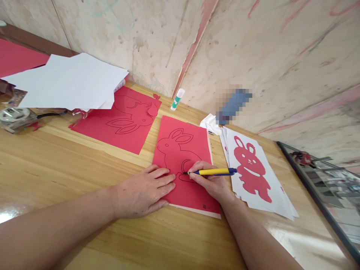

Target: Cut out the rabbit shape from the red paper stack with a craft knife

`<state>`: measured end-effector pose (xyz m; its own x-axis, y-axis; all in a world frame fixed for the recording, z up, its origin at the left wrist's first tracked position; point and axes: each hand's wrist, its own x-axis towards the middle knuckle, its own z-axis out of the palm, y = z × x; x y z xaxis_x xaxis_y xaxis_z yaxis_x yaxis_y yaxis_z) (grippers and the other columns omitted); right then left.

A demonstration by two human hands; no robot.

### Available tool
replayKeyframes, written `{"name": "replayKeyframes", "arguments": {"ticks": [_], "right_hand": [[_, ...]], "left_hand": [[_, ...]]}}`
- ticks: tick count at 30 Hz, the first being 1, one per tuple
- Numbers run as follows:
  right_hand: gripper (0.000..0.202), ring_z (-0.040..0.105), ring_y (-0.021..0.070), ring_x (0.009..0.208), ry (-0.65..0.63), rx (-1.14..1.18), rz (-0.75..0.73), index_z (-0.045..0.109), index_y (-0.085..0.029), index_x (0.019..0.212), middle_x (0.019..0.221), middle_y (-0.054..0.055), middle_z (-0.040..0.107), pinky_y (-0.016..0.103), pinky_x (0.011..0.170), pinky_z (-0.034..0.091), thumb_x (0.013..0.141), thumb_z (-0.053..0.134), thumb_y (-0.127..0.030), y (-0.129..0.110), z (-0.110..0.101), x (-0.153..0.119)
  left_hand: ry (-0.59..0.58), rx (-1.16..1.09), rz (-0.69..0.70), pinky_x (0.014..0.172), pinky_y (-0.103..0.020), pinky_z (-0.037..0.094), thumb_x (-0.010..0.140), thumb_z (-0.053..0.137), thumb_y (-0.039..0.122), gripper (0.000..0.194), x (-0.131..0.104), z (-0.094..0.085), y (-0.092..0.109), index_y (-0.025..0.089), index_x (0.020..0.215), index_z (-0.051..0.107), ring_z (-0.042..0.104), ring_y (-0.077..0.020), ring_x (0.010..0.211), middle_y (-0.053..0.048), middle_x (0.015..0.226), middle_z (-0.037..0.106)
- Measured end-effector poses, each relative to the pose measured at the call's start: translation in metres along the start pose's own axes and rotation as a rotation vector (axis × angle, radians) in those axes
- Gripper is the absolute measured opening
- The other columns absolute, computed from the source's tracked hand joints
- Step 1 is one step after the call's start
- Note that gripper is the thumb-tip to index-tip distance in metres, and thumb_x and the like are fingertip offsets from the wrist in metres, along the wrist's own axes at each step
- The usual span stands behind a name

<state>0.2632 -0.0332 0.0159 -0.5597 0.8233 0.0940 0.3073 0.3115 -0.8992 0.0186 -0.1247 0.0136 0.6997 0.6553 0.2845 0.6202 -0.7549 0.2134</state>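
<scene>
A red sheet [194, 195] with a black outline of a rabbit lies on the wooden table, a white edge showing beneath it. My right hand [212, 182] grips a yellow and blue pen [213, 171], its tip at the lines near the rabbit's lower body. Flat on the sheet's left edge rests my left hand [144, 191], fingers stretched out and holding nothing. To the left lies another red sheet [123, 138] with a rabbit outline. On the right, a red rabbit cut-out [254, 170] sits on white paper [233, 144].
White sheets [67, 80] are piled at the back left, beside a tape dispenser [17, 118]. A glue stick [177, 99] stands near the wall. Behind the middle red sheet is a crumpled white item [210, 124] by a blurred blue object [234, 107]. A dark frame edge [315, 197] runs along the right.
</scene>
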Motion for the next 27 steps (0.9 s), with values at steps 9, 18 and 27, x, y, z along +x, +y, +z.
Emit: {"name": "replayKeyframes", "arguments": {"ticks": [9,18,27], "right_hand": [[0.004,0.059,0.0142,0.073,-0.006,-0.023,-0.031,0.065,-0.021,0.082,0.079,0.003,0.064,0.027,0.066,0.049,0.081,0.065,-0.025,-0.0010,0.0012,0.0008],[0.003,0.059,0.0135,0.071,-0.006,-0.023,-0.026,0.064,-0.022,0.082,0.078,0.002,0.064,0.026,0.065,0.049,0.081,0.065,-0.025,-0.0019,0.0010,0.0007],[0.004,0.060,0.0150,0.079,-0.031,-0.066,-0.040,0.064,-0.023,0.085,0.083,0.002,0.065,0.028,0.070,0.050,0.083,0.065,-0.027,0.0028,0.0002,0.0002]], "left_hand": [[0.021,-0.004,0.004,0.101,-0.046,0.037,0.098,0.041,0.037,0.041,-0.0005,0.0016,0.0004,0.013,0.129,0.053,0.049,-0.0292,0.120,-0.011,0.133,0.057],[0.008,-0.004,0.002,0.101,-0.045,0.036,0.098,0.039,0.037,0.042,-0.0002,0.0003,0.0008,0.012,0.129,0.053,0.048,-0.0294,0.121,-0.011,0.134,0.057],[0.016,-0.012,0.001,0.101,-0.046,0.037,0.098,0.040,0.037,0.042,-0.0003,0.0005,0.0004,0.012,0.129,0.054,0.049,-0.0301,0.120,-0.011,0.133,0.057]]}}
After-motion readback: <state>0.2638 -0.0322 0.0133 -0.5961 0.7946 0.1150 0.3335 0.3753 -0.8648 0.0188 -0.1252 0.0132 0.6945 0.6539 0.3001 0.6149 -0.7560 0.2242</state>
